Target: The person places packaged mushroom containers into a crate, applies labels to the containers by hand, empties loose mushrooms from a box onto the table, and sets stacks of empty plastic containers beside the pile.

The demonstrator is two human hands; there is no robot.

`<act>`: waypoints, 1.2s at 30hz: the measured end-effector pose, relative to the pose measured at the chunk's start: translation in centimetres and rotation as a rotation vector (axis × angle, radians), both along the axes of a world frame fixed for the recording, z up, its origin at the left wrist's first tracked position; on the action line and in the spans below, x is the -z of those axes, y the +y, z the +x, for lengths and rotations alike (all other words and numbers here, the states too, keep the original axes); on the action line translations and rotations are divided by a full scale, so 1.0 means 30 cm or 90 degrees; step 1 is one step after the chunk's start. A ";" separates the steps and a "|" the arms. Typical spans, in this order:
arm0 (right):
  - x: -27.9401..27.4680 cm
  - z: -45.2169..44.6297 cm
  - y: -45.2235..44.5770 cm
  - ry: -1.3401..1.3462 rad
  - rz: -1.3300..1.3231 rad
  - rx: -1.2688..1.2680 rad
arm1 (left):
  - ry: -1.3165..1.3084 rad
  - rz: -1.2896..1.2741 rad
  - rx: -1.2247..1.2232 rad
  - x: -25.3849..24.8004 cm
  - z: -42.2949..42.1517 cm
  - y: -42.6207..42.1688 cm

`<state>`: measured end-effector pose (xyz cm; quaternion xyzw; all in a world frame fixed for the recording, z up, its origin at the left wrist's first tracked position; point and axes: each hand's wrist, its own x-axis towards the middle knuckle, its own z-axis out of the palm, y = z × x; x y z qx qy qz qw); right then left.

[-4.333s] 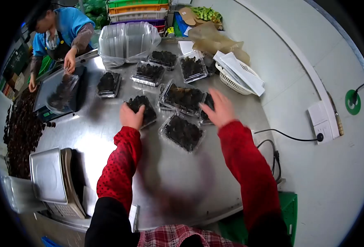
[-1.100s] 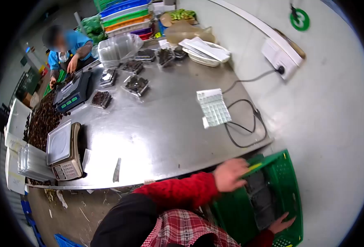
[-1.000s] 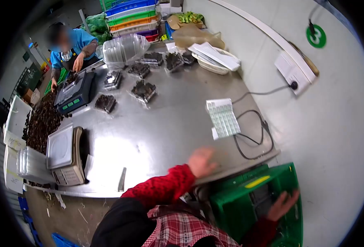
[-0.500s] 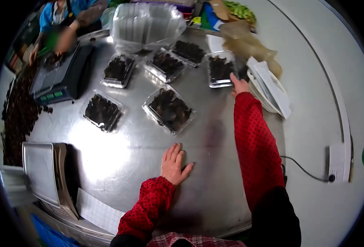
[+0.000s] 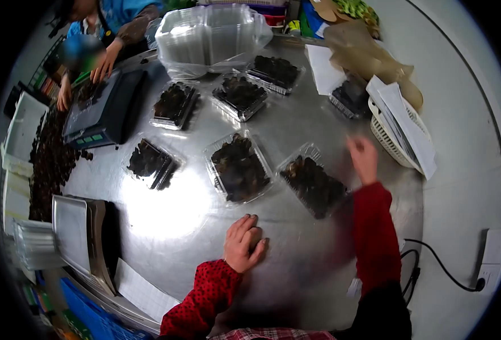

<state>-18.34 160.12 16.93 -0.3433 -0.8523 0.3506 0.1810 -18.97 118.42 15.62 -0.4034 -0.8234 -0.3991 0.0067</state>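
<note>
Is a metal worktop [image 5: 296, 252], carrying seven clear clamshell boxes [image 5: 240, 97] of dark pieces [image 5: 239, 169]. Bears a black scale [image 5: 95, 126], a silver-panned scale [image 5: 72, 229] and a loose dark heap [image 5: 47, 170] at left, a white basket [image 5: 387, 137] at right.

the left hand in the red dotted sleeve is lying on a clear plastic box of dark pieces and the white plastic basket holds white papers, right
Not quite: the head view shows the left hand on the silver metal tabletop, apart from the nearest clear plastic box of dark pieces. The white plastic basket does hold white papers.
</note>
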 end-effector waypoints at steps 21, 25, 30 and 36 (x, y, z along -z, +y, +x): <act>-0.100 -0.819 -0.071 -0.056 0.442 -0.166 | 0.002 0.028 0.006 -0.004 -0.021 -0.004; 0.038 -0.794 -0.181 -0.115 0.472 -0.130 | -0.030 0.117 0.010 -0.015 -0.036 -0.029; -0.244 -0.483 -0.395 -0.259 0.290 -0.330 | -0.002 0.283 -0.139 -0.110 -0.232 0.002; -0.226 -0.542 -0.322 -0.387 0.269 -0.123 | -0.174 -0.052 -0.475 -0.085 -0.956 0.259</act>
